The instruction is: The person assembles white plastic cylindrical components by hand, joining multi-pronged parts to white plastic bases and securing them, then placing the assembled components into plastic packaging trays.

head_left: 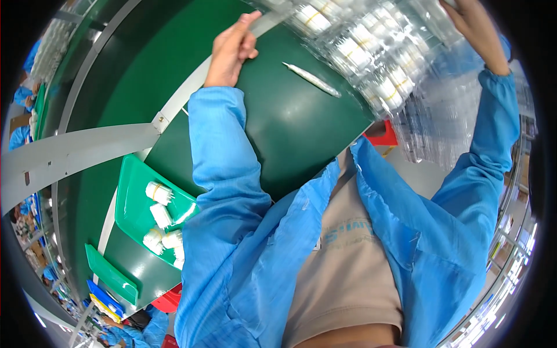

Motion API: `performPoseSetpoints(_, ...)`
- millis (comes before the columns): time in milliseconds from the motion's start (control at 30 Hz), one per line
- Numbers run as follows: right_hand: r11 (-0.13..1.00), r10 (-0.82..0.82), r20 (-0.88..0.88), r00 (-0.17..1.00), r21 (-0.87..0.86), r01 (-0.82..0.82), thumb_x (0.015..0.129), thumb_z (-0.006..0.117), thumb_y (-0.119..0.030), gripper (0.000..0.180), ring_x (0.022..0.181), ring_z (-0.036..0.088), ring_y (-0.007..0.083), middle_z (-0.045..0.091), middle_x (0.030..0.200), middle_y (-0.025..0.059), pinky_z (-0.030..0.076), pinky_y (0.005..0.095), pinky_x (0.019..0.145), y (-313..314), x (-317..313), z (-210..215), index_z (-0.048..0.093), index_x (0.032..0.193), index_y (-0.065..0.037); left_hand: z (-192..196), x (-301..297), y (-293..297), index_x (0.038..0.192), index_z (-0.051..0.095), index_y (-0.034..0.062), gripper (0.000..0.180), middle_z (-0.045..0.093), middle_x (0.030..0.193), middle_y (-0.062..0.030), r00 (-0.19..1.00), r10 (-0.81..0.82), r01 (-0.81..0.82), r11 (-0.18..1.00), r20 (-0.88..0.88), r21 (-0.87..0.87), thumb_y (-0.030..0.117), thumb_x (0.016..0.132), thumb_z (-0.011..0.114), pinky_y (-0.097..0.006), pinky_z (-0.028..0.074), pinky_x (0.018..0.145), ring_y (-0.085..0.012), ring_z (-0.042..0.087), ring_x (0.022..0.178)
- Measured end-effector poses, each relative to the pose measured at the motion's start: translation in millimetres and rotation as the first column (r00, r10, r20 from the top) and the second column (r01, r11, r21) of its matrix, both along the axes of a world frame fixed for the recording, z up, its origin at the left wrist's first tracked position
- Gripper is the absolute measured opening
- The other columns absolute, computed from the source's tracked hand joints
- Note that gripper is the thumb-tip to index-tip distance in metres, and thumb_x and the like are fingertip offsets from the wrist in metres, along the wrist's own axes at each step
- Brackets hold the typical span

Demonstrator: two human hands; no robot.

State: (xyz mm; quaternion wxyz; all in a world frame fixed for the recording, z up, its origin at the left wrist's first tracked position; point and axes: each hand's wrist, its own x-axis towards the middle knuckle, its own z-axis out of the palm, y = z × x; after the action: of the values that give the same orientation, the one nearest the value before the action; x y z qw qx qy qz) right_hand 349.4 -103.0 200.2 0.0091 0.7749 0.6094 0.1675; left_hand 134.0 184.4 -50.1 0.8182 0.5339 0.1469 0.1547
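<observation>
My left hand is over the green work surface, its index finger stretched out and the other fingers loosely curled, with nothing visible in it. Its fingertip is near the edge of a clear plastic tray filled with white bundles held by yellow bands. My right hand is at the far right corner of that tray, its fingers around the clear plastic and partly cut off by the frame edge. A white pen-like stick lies on the green surface between my arms.
To my left, a green bin holds several banded white bundles. A pale metal bar crosses to a rail beside a green conveyor belt. Clear plastic trays are stacked at the right. Other people in blue work at the far left.
</observation>
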Motion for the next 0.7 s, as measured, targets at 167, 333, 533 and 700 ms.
performPoseSetpoints(167, 0.971, 0.227, -0.199, 0.953, -0.026, -0.237, 0.09, 0.063, -0.003, 0.029, 0.122, 0.058, 0.037, 0.062, 0.127, 0.0162, 0.045, 0.0407, 0.102, 47, 42, -55, 0.062, 0.118, -0.004, 3, 7, -19, 0.142, 0.054, 0.0013, 0.055, 0.045, 0.071, 0.004, 0.994, -0.101, 0.097, 0.992, -0.052, -0.079, 0.041, 0.104, 0.056, -0.025, 0.04, 0.062, -0.0055, 0.036, 0.061)
performPoseSetpoints(333, 0.963, 0.194, -0.376, 0.906, -0.104, -0.249, 0.089, 0.057, 0.006, 0.031, 0.121, 0.055, 0.0405, 0.058, 0.13, 0.0171, 0.044, 0.0439, 0.102, 75, 74, -95, 0.059, 0.118, -0.004, 2, 1, -14, 0.138, 0.06, 0.0033, 0.049, 0.045, 0.071, 0.0053, 0.997, -0.079, 0.08, 0.989, 0.01, -0.127, 0.037, 0.103, 0.058, -0.022, 0.037, 0.061, -0.0047, 0.037, 0.062)
performPoseSetpoints(533, 0.977, 0.039, -0.543, 0.839, -0.155, -0.146, 0.088, 0.058, 0.004, 0.026, 0.119, 0.058, 0.0402, 0.063, 0.123, 0.0175, 0.044, 0.041, 0.102, 68, 75, -96, 0.063, 0.113, -0.003, -1, 24, -40, 0.112, 0.075, 0.0044, 0.026, 0.056, 0.079, 0.0067, 0.989, 0.095, -0.082, 0.991, 0.115, -0.107, 0.025, 0.099, 0.068, -0.021, 0.035, 0.059, -0.0035, 0.042, 0.066)
performPoseSetpoints(700, 0.983, -0.033, -0.522, 0.852, -0.171, -0.067, 0.088, 0.059, 0.003, 0.026, 0.116, 0.06, 0.0402, 0.064, 0.122, 0.0182, 0.046, 0.0401, 0.1, 60, 72, -95, 0.065, 0.112, -0.002, -15, 32, -43, 0.119, 0.069, 0.0045, 0.026, 0.059, 0.083, 0.0043, 0.977, 0.154, -0.146, 0.987, 0.149, -0.064, 0.022, 0.1, 0.066, -0.022, 0.041, 0.062, -0.0061, 0.049, 0.069)
